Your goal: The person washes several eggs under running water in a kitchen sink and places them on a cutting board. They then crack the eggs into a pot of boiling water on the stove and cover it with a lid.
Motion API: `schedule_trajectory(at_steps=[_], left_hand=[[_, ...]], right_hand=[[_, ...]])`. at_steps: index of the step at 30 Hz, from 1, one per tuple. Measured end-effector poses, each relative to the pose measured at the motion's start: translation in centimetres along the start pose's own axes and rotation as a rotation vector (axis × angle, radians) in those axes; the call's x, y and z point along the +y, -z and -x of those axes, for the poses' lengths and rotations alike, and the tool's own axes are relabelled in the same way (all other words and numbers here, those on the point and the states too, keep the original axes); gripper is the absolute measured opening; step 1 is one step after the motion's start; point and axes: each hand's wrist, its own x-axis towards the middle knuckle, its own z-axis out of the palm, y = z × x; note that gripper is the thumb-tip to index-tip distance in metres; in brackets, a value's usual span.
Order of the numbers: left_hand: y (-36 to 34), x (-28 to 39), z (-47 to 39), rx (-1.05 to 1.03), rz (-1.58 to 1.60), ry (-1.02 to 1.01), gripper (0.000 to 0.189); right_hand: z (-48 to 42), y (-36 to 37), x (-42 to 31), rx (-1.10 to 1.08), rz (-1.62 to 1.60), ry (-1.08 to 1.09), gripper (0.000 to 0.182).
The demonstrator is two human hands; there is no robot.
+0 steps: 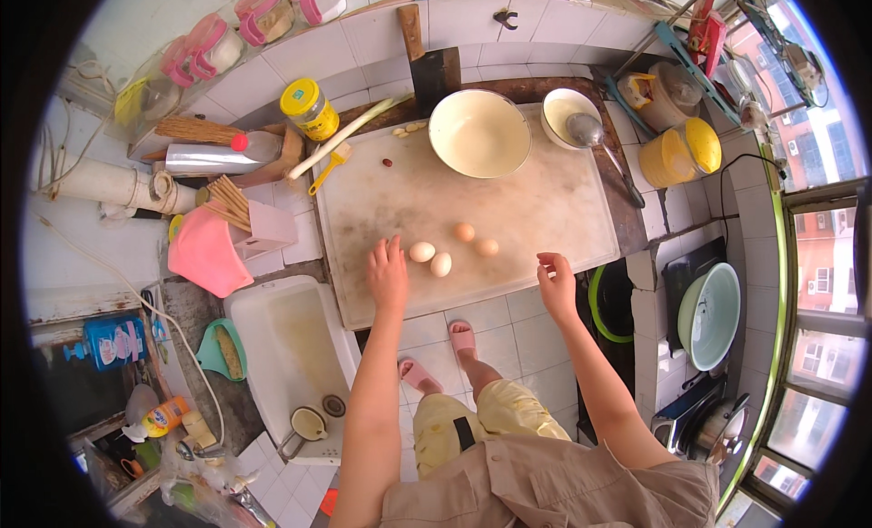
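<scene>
My left hand (387,274) rests on the pale cutting board (368,207), palm down with fingers slightly spread, and holds nothing. Just right of it lie two white eggs, the nearer one (441,264) and the farther one (422,251). Two brown eggs, one (464,231) behind the other (487,247), sit toward the board's middle. My right hand (557,287) is at the board's front right edge, loosely curled, with a gap between thumb and fingers and nothing visible in it. A large cream enamel bowl (479,134) stands at the back of the board.
Right of the big bowl, a metal ladle (587,130) lies across a small white bowl (561,115). A cleaver (436,75) leans at the wall. Beside a scallion (347,138) lies a yellow brush (332,165). The sink (240,303) is left, a green basin (710,317) right.
</scene>
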Motion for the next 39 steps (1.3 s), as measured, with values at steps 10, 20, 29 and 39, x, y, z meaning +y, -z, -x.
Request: schedule_trajectory(at_steps=[10,20,29,39], left_hand=[[1.0,-2.3,-1.0,-0.153,0.162,0.074,0.051],[8.6,-5.1,4.7,0.211,0.440,0.126,0.050],[31.7,-18.9,30.1,0.515,-0.189,0.338,0.037],[35.1,-25.0,38.2,0.373,-0.342,0.343,0.022]], right_hand=[[4.6,1.8,1.3,0.054,0.003,-0.042,0.019],[8.7,-1.5,-2.1,-0.035,-0.029,0.070,0.020],[15.9,-7.4,-10.2,-0.283,-0.071,0.172,0.020],[21.4,-8.6,-15.0,-0.330,-0.093,0.406,0.025]])
